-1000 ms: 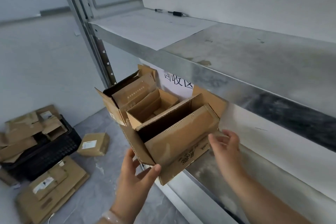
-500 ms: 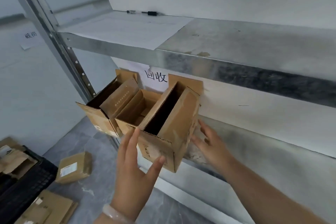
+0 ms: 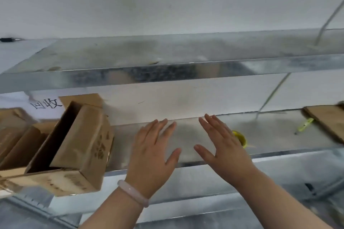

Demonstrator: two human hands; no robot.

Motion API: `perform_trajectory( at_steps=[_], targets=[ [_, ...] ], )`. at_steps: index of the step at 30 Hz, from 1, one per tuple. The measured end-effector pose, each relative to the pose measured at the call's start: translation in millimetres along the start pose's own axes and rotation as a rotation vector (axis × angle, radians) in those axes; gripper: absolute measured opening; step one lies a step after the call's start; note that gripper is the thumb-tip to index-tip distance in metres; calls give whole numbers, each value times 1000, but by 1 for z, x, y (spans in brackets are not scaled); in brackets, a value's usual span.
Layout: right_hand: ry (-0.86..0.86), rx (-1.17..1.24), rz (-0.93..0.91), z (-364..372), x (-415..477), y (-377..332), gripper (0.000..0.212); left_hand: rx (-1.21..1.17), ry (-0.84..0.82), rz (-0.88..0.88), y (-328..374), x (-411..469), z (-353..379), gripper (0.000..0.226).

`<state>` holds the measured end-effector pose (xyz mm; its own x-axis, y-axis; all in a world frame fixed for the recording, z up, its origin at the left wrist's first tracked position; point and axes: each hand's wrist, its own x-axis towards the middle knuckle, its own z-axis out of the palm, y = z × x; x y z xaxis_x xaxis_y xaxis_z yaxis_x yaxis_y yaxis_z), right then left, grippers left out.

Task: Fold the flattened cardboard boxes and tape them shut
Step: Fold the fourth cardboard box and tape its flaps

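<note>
Cardboard boxes stand at the left of the frame on the metal shelf; the nearest box, top open and untaped, seems to hang past the shelf's front lip, so a nudge could tip it off; left hand and right hand hover apart, fingers spread, holding nothing; a hasty rightward reach for the flattened cardboard might knock the half-hidden yellow ring, perhaps tape.
</note>
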<state>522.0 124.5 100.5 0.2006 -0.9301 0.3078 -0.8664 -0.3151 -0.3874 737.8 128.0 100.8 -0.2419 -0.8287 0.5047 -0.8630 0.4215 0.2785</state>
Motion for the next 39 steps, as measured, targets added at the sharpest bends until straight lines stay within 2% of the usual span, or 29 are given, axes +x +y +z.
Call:
perform_trajectory(
  at_steps=[6,11,16,24,33,36,39],
  targets=[
    [38,-8,158,-74,-66,118,70,-126,-66,102,132,48,67,59],
    [118,-55,387,-142,-126,227,82,-285,-129,153,249,72,137,58],
    [95,-76,537,-187,-171,306,67,-384,-254,180,333,86,199,60],
    [58,-34,655,-192,-173,402,68,-410,-385,190,382,135,287,53],
    [-55,-61,707,-194,-127,514,67,-458,-566,120,413,208,387,56],
    [-34,-70,794,-203,-114,555,68,-478,-635,114,433,234,411,57],
    [-91,-75,838,-204,-113,591,70,-510,-677,86,455,249,428,58]
  ],
)
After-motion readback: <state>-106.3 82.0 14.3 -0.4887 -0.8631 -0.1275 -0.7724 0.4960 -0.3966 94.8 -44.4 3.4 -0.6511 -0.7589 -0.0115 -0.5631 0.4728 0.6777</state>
